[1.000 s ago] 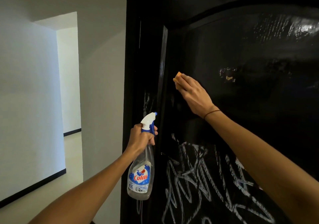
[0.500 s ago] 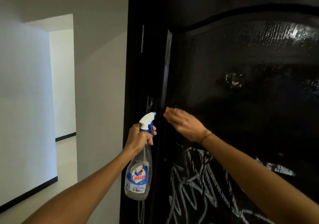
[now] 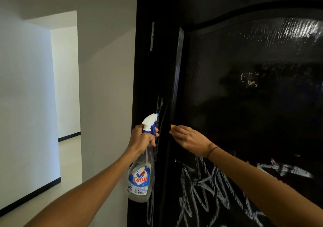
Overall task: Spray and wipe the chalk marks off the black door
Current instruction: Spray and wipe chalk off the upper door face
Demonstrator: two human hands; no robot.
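— What is seen on the far left?

— A white wall (image 3: 26, 104) is seen there, with a black skirting strip (image 3: 31, 194) along its foot, and a lit passage (image 3: 65, 80) is set back beyond it. A second stretch of white wall runs up to the door frame.

— And what is held by the left hand?

— A spray bottle (image 3: 140, 177) is gripped by the left hand (image 3: 141, 138) just below its white and blue trigger head. The fingers are curled tightly round the neck, one of them laid across the blue trigger. The clear bottle hangs below the fist, a blue and red label is shown on it, and it is held just beside the black door frame (image 3: 148, 69).

— What is seen to the right of that?

— An orange sponge (image 3: 173, 127) is pressed against the black door (image 3: 253, 104) by the right hand (image 3: 189, 139), close to the door's left edge. The fingers are laid nearly flat over the sponge, so only its orange corner is shown past the fingertips. A thin dark band is worn at that wrist.

— Where are the chalk marks?

— The chalk marks (image 3: 201, 191) are spread over the lower part of the door, below the right forearm, with a separate white smear (image 3: 286, 170) farther right. A few faint streaks are also seen on the frame behind the trigger head. The upper panel is glossy, and light is reflected near its top right.
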